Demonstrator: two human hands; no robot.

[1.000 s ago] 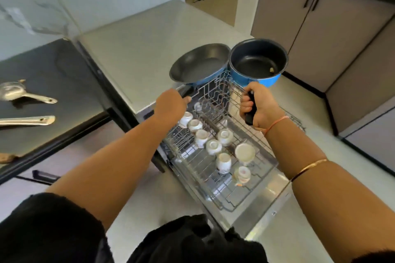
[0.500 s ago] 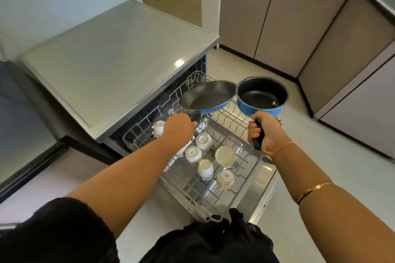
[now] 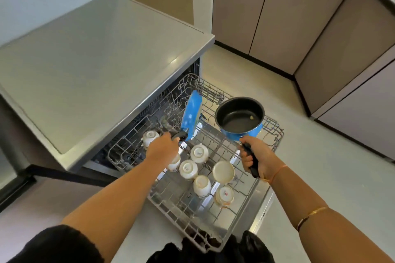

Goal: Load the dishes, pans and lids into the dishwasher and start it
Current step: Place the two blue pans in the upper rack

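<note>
The person is loading the pans. The left hand (image 3: 162, 147), fingers curled round the black handle, is tipping the frying pan (image 3: 191, 116) onto its edge at the rack's (image 3: 275, 132) twelve o'clock, blue underside showing. The right hand (image 3: 256, 156) is clamping the saucepan (image 3: 239, 117) by its handle, holding it level above the rack at two o'clock, away from the upturned cups (image 3: 188, 168) toward six. Next, I'd guess, the frying pan needs seating between tines and the saucepan inverting. Half a second ago the frying pan was lying flat, but now it is standing nearly upright.
</note>
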